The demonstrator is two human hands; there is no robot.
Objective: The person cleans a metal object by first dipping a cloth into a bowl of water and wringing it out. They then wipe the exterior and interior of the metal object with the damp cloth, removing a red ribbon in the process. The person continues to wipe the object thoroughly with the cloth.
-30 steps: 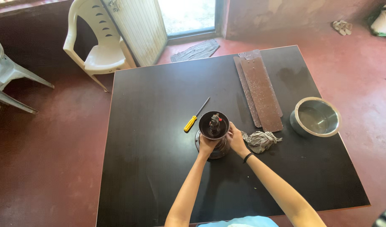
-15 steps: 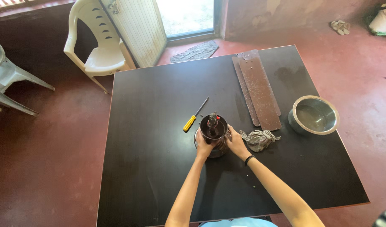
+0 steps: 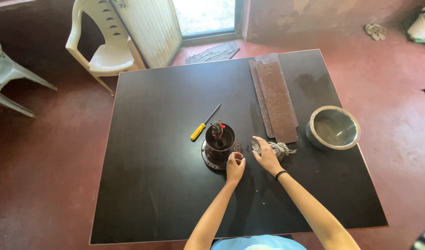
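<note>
Big dark bench (image 3: pixel 166 194) sitting on a red floor. On it: a round dark motor housing (image 3: pixel 218 147) near the middle, a yellow-handled screwdriver (image 3: pixel 203 124) just beside it on the far left, a crumpled grey rag (image 3: pixel 279 148) to its right, two long brown blades (image 3: pixel 273 97) stacked together toward the far edge, and a steel bowl (image 3: pixel 333 127) near the right edge.

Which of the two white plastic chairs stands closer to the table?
The white chair beside the table's far-left corner; the other chair sits at the picture's left edge.

No packages, labels, signs or screens are visible.
</note>
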